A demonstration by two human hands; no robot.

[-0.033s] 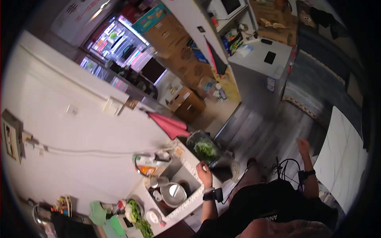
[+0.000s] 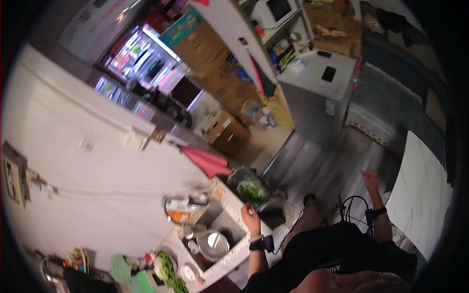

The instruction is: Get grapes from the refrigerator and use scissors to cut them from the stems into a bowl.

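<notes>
My left hand (image 2: 251, 218) is closed with curled fingers above the right rim of the sink (image 2: 239, 248). Whether anything small is inside it cannot be made out. Just beyond it, a clear plastic bag (image 2: 264, 181) holds leafy greens (image 2: 250, 189). A metal pot (image 2: 213, 245) lies in the sink, with a smaller cup (image 2: 188, 231) beside it. Out to the right, my right hand (image 2: 370, 179) hangs over the floor near the white marbled table (image 2: 421, 190). Its fingers are bent inward, and their inner side is hidden.
Left of the sink, green vegetables (image 2: 167, 266) and a round white container (image 2: 189, 272) stand on the counter. A pink cloth (image 2: 205, 160) hangs at the wall's end. Cardboard boxes (image 2: 229, 134) line the doorway. A phone (image 2: 329, 73) lies on the grey cabinet (image 2: 312, 97).
The whole view has shifted slightly, with the room sliding a little to the left. My right hand sits slightly further left, its fingers more drawn in. My left hand stays by the sink.
</notes>
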